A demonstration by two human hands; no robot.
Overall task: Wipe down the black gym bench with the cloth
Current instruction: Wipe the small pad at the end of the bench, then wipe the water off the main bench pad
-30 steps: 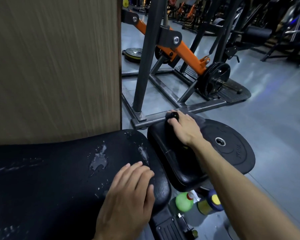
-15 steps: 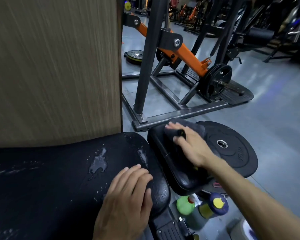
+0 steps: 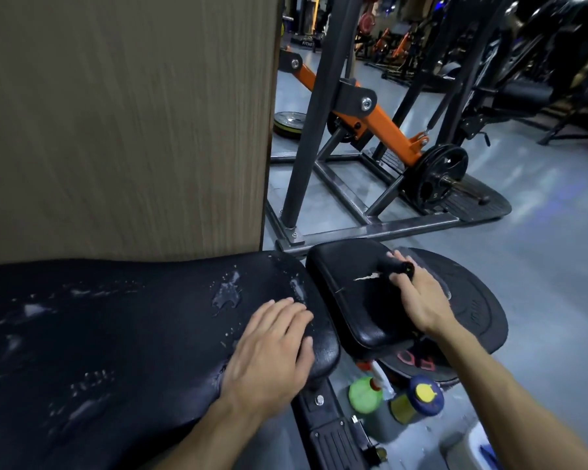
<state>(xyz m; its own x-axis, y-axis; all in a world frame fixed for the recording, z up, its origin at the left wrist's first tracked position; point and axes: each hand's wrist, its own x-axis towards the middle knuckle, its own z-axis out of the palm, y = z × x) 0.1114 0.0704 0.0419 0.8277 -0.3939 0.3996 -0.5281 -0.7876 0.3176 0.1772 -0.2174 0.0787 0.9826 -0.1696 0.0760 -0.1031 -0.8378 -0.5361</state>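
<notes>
Gym floor behind – right hand [image 3: 421, 300] is pressing a dark cloth [image 3: 392, 268] onto the black gym bench [image 3: 347, 283] seat pad, fingers closed on it. Left hand [image 3: 272, 347] is lying flat – open palm, holding nothing.

Seat pad [image 3: 350, 293] right of long pad [image 3: 116, 334]; weight plate [image 3: 472, 300] beyond; bottles [image 3: 365, 395] on floor below.

Glossy black vinyl bench [image 3: 133, 334] (worn, wet patches), wood-grain panel [image 3: 126, 123]

The right hand [image 3: 421, 296] covered most of the dark cloth [image 3: 396, 266], so its outline couldn't be told. The bench [image 3: 116, 334] ran off the left edge, and the far machines [image 3: 523, 62] were dim and blurred.
</notes>
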